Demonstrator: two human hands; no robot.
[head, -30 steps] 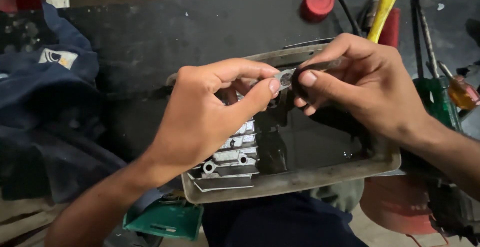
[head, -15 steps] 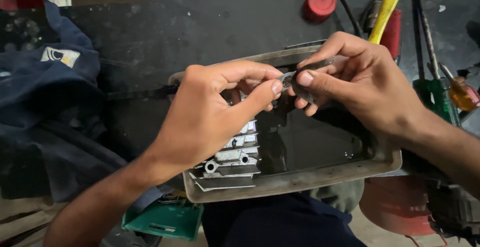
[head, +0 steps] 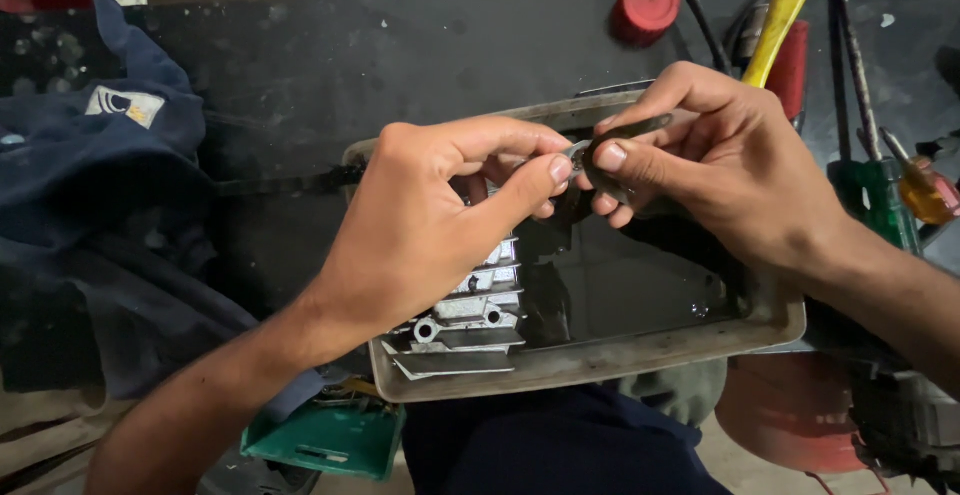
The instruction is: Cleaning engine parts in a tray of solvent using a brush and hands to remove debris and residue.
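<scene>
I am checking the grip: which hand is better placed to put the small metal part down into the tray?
Probably the right hand: its fingers hold most of the small metal part above the tray; the left hand only pinches its tip.

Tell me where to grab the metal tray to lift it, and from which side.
Take the tray by its near rim, coming from the near side with a grip over the lip. That edge is bare and rolled outward, while both hands hover over the middle, dark liquid pools inside, and finned metal parts fill its left end.
</scene>
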